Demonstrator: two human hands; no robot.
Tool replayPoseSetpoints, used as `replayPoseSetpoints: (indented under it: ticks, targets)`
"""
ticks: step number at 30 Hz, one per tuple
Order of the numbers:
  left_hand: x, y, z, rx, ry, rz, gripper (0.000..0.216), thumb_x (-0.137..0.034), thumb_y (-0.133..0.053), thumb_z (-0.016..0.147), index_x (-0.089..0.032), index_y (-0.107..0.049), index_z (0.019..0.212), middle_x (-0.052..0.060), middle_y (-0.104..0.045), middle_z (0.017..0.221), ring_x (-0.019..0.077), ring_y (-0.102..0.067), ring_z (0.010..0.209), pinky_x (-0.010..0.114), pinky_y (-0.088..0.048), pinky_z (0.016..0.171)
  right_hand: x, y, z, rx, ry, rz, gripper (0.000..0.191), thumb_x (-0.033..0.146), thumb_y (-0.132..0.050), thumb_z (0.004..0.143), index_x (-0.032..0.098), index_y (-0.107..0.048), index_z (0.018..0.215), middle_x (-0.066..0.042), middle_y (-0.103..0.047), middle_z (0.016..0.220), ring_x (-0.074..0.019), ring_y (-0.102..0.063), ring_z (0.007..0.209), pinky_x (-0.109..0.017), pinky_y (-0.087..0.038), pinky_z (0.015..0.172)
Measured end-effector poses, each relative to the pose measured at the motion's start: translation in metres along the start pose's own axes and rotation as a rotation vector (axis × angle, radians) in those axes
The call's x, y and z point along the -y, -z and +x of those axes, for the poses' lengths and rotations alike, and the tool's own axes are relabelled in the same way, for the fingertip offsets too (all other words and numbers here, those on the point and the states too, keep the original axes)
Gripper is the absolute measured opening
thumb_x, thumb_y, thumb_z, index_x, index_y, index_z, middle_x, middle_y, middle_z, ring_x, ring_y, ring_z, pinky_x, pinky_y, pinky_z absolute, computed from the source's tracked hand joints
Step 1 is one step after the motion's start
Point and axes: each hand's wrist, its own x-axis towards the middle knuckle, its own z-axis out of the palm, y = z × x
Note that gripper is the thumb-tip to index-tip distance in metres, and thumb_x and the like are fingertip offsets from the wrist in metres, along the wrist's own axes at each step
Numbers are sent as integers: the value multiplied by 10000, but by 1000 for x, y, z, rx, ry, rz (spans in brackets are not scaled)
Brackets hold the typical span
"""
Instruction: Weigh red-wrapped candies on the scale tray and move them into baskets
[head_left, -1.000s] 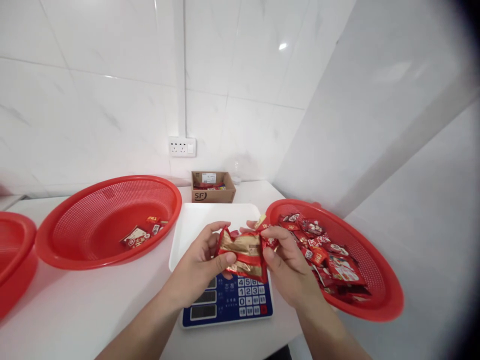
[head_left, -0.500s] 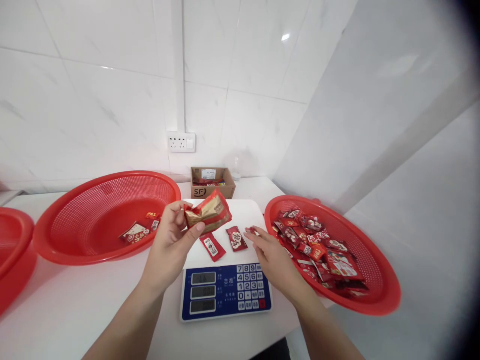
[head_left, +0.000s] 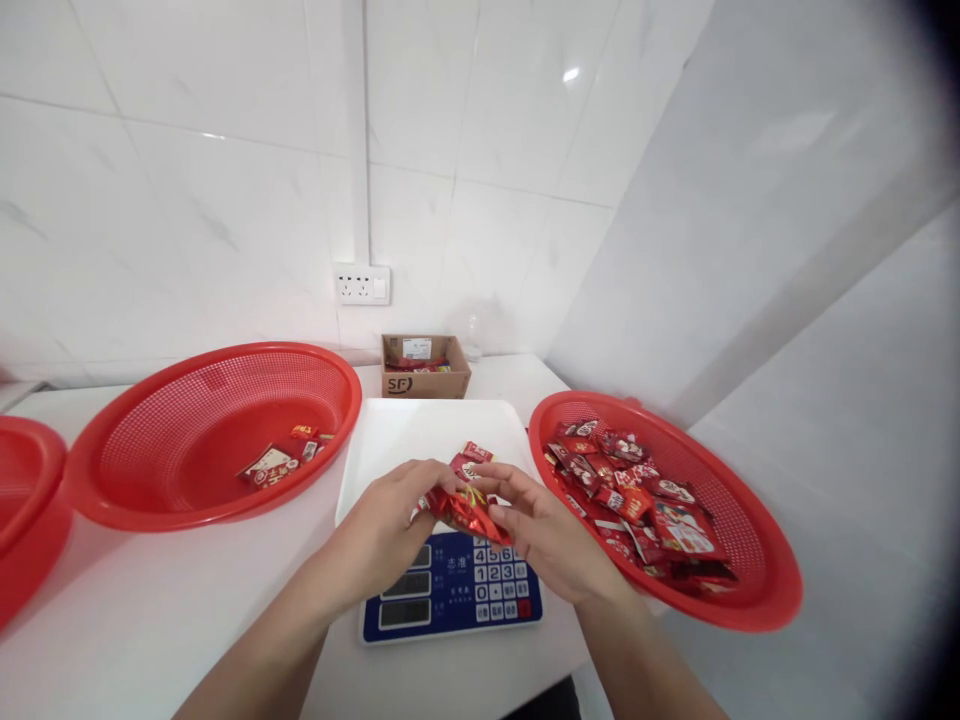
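Observation:
My left hand [head_left: 386, 525] is closed on one end of a shiny red snack packet [head_left: 466, 515], just above the near part of a digital scale [head_left: 457, 625]. From the other side, the fingers of my right hand [head_left: 551, 530] pinch the same packet. Further small red packets [head_left: 474, 453] show just behind my fingertips, over the white weighing pan [head_left: 375, 440]. Whether these lie on the pan or are held is partly hidden by my hands. My left hand also covers some of the scale's displays.
To the right is a red mesh basket [head_left: 776, 590] of many red packets. Another red basket [head_left: 150, 430] at left holds a few packets, and part of a third basket [head_left: 34, 500] shows beyond it. Behind the scale stands a cardboard box [head_left: 442, 385], near the wall socket [head_left: 363, 285].
The packet in my left hand has come down and toward me, and its red side now shows. My right hand has moved in and grips it too. The packets on the pan are now largely covered.

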Motion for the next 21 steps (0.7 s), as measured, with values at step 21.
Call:
replayPoseSetpoints:
  ticks: [21]
  targets:
    - [34,-6,14,156,55,497,463,-352,-532,905,-203,-491,1342,161,-444,1458,347,-322,1389,582,-299,1086,-27,27,59,-268,324,-1041,368,219,-551,819,171,-640,1174,-151,-584,1296,-297,-498,1248,-506,-344,1079]
